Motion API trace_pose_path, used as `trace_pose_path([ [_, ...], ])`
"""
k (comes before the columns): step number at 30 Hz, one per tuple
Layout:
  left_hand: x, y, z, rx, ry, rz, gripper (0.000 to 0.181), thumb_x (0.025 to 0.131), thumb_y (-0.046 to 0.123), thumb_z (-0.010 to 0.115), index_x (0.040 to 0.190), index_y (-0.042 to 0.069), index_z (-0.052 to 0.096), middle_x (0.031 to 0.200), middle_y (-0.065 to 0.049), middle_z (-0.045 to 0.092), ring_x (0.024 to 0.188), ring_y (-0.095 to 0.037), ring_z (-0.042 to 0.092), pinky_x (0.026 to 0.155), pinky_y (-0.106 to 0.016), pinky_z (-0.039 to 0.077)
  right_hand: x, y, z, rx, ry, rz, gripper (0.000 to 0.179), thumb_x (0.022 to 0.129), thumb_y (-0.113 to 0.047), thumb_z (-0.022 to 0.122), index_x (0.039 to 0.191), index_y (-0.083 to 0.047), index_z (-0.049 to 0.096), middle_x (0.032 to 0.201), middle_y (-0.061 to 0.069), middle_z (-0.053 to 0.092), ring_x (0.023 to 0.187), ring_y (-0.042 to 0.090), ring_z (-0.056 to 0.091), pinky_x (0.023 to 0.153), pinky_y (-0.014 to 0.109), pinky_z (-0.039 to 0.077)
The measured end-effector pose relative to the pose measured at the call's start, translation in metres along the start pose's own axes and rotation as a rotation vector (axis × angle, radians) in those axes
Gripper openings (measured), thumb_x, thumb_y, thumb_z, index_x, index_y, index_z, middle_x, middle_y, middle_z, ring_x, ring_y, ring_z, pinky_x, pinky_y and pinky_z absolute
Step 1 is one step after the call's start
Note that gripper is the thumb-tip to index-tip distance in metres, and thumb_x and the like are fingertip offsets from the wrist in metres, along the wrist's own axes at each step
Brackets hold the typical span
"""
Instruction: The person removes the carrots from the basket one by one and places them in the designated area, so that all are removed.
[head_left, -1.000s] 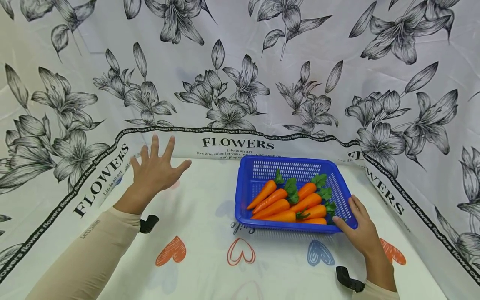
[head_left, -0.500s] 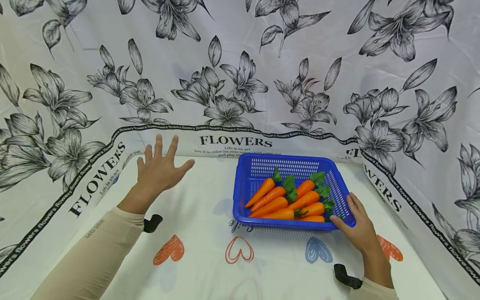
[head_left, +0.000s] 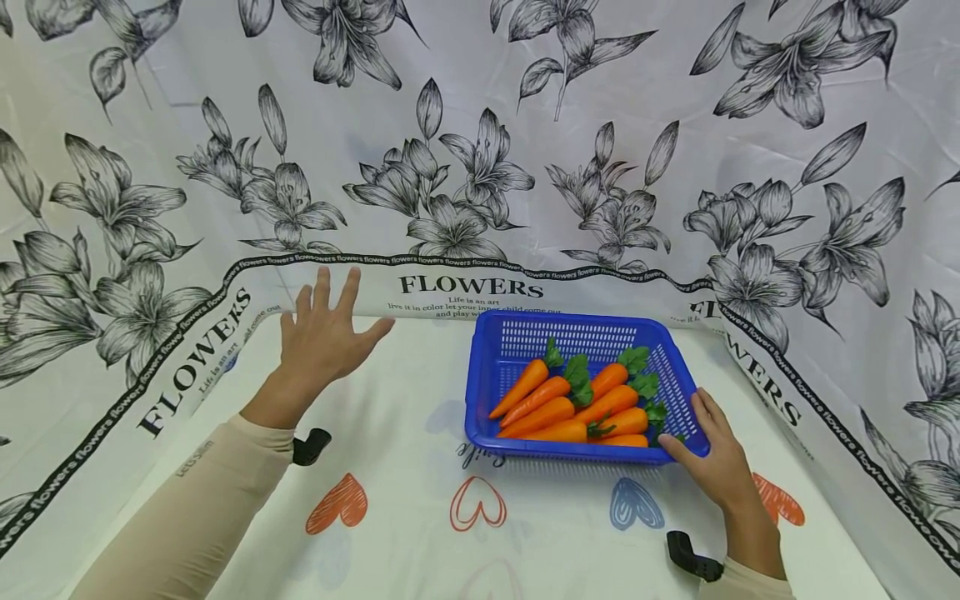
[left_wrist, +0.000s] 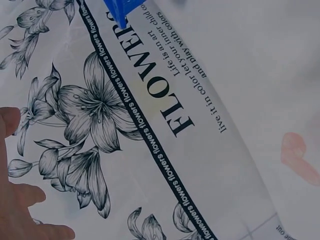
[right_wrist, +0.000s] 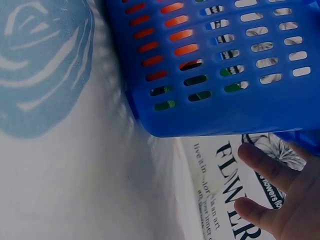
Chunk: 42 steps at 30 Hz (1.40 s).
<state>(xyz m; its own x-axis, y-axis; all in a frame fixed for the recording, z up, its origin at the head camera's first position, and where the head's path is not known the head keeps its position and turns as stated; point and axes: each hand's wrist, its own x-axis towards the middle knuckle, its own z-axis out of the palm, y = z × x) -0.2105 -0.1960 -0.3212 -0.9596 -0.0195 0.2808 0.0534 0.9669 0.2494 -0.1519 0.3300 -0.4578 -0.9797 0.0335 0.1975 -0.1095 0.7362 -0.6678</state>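
Observation:
A blue plastic basket (head_left: 588, 450) with slotted walls stands on the right half of the table. Several orange carrots (head_left: 540, 411) with green tops lie inside it, mostly pointing left. My right hand (head_left: 716, 458) holds the basket's near right corner, its thumb over the rim and its fingers along the outer wall. In the right wrist view, fingers (right_wrist: 267, 167) of that hand show below the basket wall (right_wrist: 215, 117). My left hand (head_left: 322, 337) hovers over the left side with fingers spread and nothing in it. Part of it (left_wrist: 20, 200) shows at the left wrist view's edge.
A white cloth with printed hearts covers the table (head_left: 390, 500). Behind and at both sides hangs a flower-printed curtain (head_left: 450, 192), close to the basket's far side. A black wrist mount (head_left: 311, 447) sits on the left wrist, another mount (head_left: 693, 557) on the right.
My left hand has drifted slightly to the right, still spread. The right hand stays at the basket's corner, and the basket and carrots keep their places; the head view has shifted a little.

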Motion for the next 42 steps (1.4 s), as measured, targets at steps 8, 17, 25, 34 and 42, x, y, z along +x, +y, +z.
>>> trace_pose_path([
  [8,0.002,0.008,-0.003,-0.044,0.071,0.048,0.090,0.089,0.070,0.041,0.157,0.022,0.007,0.157,-0.023,0.004,0.136,-0.050,0.015,0.098,-0.072,0.017,0.000,0.001,0.000,-0.008,-0.008,0.009,0.090,0.088,-0.043,0.065,0.154,-0.007,0.016,0.159,0.015,0.009,0.137,0.050,0.017,0.092,0.075,0.025],
  [17,0.002,0.018,-0.003,-0.177,0.176,0.075,0.085,0.091,0.058,0.051,0.156,0.018,0.015,0.157,-0.019,0.012,0.137,-0.046,0.021,0.094,-0.071,0.028,-0.001,0.001,0.001,0.004,-0.019,0.016,0.091,0.088,-0.044,0.065,0.154,-0.008,0.014,0.160,0.013,0.006,0.138,0.048,0.014,0.093,0.075,0.024],
  [25,0.005,0.030,0.005,-0.322,0.307,0.151,0.080,0.089,0.046,0.059,0.153,0.012,0.027,0.153,-0.018,0.026,0.135,-0.042,0.029,0.093,-0.067,0.035,0.000,0.001,0.001,0.017,-0.014,0.011,0.090,0.088,-0.042,0.066,0.154,-0.007,0.015,0.159,0.014,0.007,0.138,0.048,0.014,0.095,0.074,0.022],
  [34,0.010,0.048,0.021,-0.428,0.388,0.229,0.078,0.087,0.044,0.062,0.151,0.011,0.032,0.150,-0.015,0.034,0.133,-0.037,0.035,0.096,-0.062,0.036,0.000,0.001,-0.001,0.036,-0.030,0.020,0.090,0.089,-0.041,0.066,0.154,-0.008,0.014,0.160,0.012,0.005,0.138,0.048,0.013,0.095,0.074,0.021],
  [42,0.013,0.065,0.035,-0.511,0.431,0.299,0.076,0.087,0.039,0.062,0.149,0.006,0.035,0.148,-0.014,0.039,0.134,-0.032,0.035,0.104,-0.055,0.032,0.000,0.000,-0.001,0.027,-0.031,0.021,0.090,0.089,-0.042,0.066,0.154,-0.008,0.014,0.160,0.013,0.006,0.139,0.048,0.013,0.095,0.075,0.021],
])
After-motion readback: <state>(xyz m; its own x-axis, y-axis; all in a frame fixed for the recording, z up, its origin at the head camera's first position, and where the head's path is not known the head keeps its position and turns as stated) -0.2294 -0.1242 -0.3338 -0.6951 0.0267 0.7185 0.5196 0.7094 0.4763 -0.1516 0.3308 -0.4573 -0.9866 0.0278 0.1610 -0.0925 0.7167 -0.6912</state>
